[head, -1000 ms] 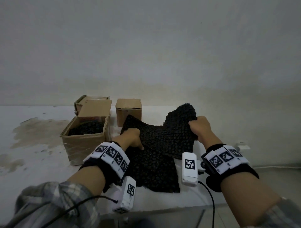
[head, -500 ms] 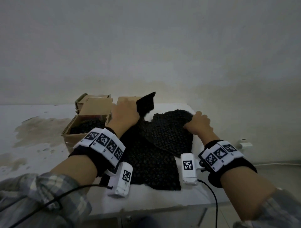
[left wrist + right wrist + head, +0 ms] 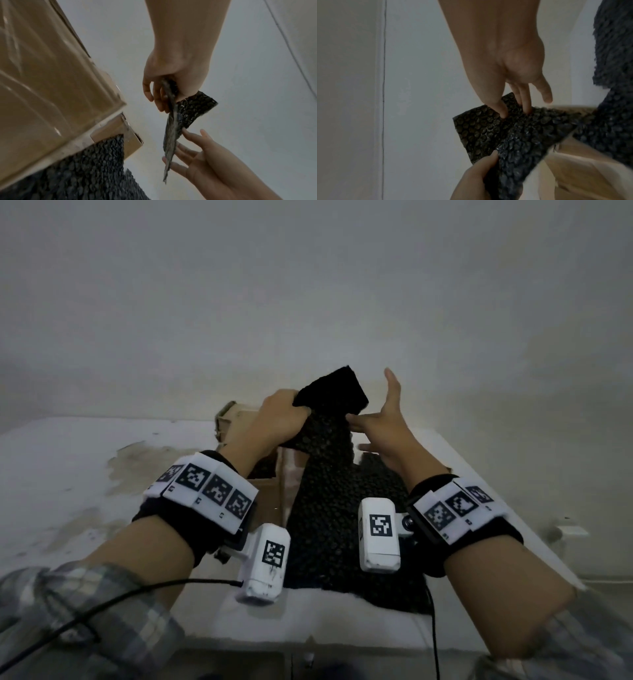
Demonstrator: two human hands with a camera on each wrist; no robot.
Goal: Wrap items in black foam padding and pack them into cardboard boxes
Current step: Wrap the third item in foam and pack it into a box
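A sheet of black bubbled foam padding (image 3: 329, 508) lies on the white table (image 3: 85, 474), one corner pulled up in the air (image 3: 332, 395). My left hand (image 3: 286, 419) grips that raised corner; the left wrist view shows the padding (image 3: 178, 116) pinched in its curled fingers (image 3: 154, 93). My right hand (image 3: 375, 421) is open, and its straight fingers (image 3: 524, 100) touch the sheet's right edge (image 3: 505, 128). An open cardboard box (image 3: 267, 484) with dark padding inside stands left of the sheet, partly hidden by my left wrist.
A second cardboard box (image 3: 227, 414) stands behind the first, near the grey wall. A brown stain (image 3: 150, 460) marks the table's left part. The table's right edge (image 3: 496, 508) runs close to my right wrist. A small white fitting (image 3: 572, 530) is beyond it.
My left hand has lifted the padding's corner higher and to the right. My right hand has let go of the folded part on the table and risen, fingers spread, to the raised corner.
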